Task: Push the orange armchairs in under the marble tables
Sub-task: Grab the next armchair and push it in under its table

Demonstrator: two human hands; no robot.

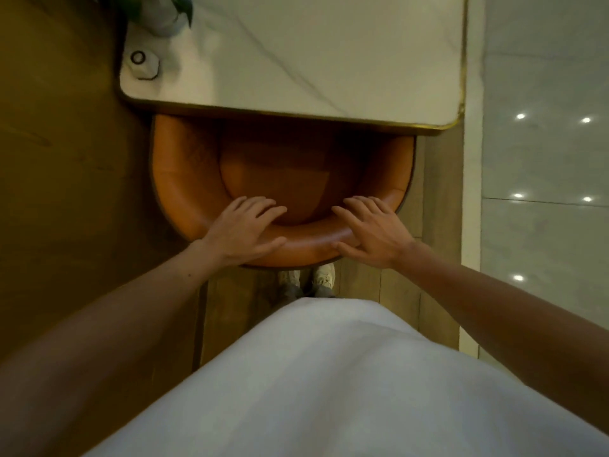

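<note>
- The rounded orange leather armchair (171, 179) sits at the middle of the view, its front tucked beneath the near edge of the white marble desk with a gold rim (313, 61) at 12 o'clock. The seat front and the tips of both arms are hidden under the desk top; the curved backrest is clear of it, on the 6 o'clock side.
- The left hand (245, 230) lies flat on the backrest's padded roll toward 8 o'clock of the chair. Its fingers are spread and nearly straight, reaching over the roll toward the seat, with the thumb along the outer side. It grips nothing.
- The right hand (369, 230) lies the same way toward 4 o'clock of the chair: palm down, fingers splayed over the roll, thumb on the outer face, nothing held.
- The two hands are apart, with a bare stretch of backrest between them.
- A small white hexagonal container with a dark ring on top (143, 64) stands at the desk's corner near 10 o'clock. Beyond it, at 11 o'clock, is a clear glass vessel with green leaves (164, 18), blurred.
- A pair of pale shoes (324, 275) shows on the floor just behind the chair at 6 o'clock, above the person's white garment (329, 374).
- Brown wooden flooring (66, 159) lies at 9 o'clock; glossy pale tiles (543, 159) with light spots lie at 3 o'clock.
</note>
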